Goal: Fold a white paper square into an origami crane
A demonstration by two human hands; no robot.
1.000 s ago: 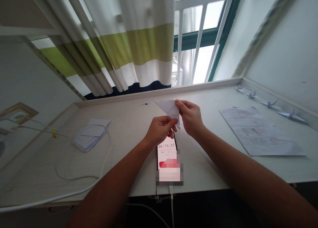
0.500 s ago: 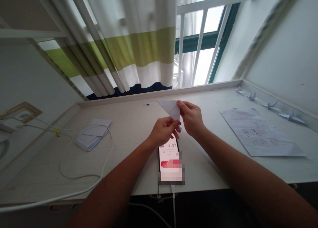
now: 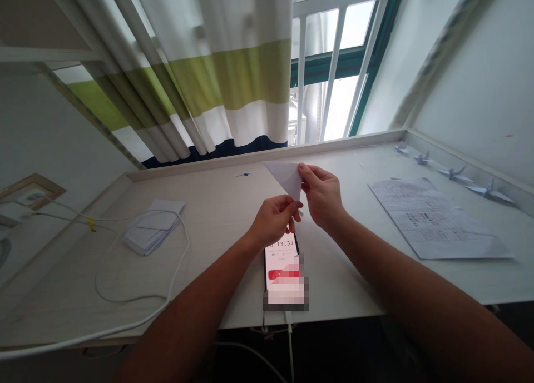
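A sheet of white paper (image 3: 284,177), folded to a triangle, is held up between both hands above the desk. My right hand (image 3: 323,193) pinches its upper right corner between thumb and fingers. Lower down, my left hand (image 3: 276,219) closes on the bottom corner, its fingers hiding that end. Beneath the hands lies a phone (image 3: 282,260) with a lit timer screen, its top edge partly covered by the left hand and its lower part blurred out.
Several folded paper cranes (image 3: 453,173) line the right edge. A written-on sheet (image 3: 434,222) lies at right. On the left, a stack of white paper (image 3: 152,233) has a white cable (image 3: 186,255) looping over it. A small blue-and-white item (image 3: 245,174) lies near the back ledge.
Both hands keep their hold on the folded paper, whose lower part looks slightly more turned in. The whole view has shifted a little.
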